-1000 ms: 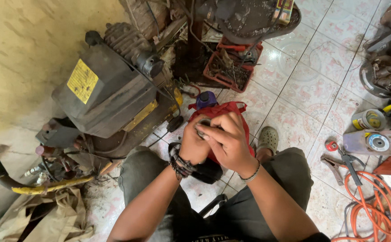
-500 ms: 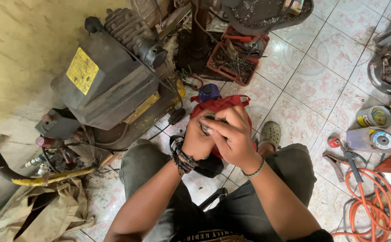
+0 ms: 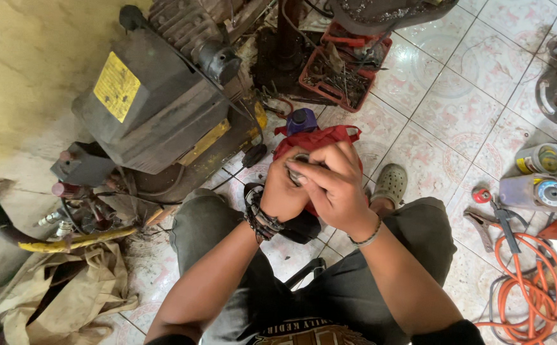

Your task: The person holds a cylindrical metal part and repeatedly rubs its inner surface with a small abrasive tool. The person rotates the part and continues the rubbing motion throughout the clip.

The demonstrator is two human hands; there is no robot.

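Now | small round grey metal part (image 3: 299, 171) | pinched by left hand (image 3: 285, 191) and right hand (image 3: 332, 185) grips.

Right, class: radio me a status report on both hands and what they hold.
Left hand and right hand together, gripping a small metal part. Red bag just beyond them. Nothing blocking.

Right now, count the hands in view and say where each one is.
2. The left hand and the right hand are clasped together around a small metal part, above the red bag.
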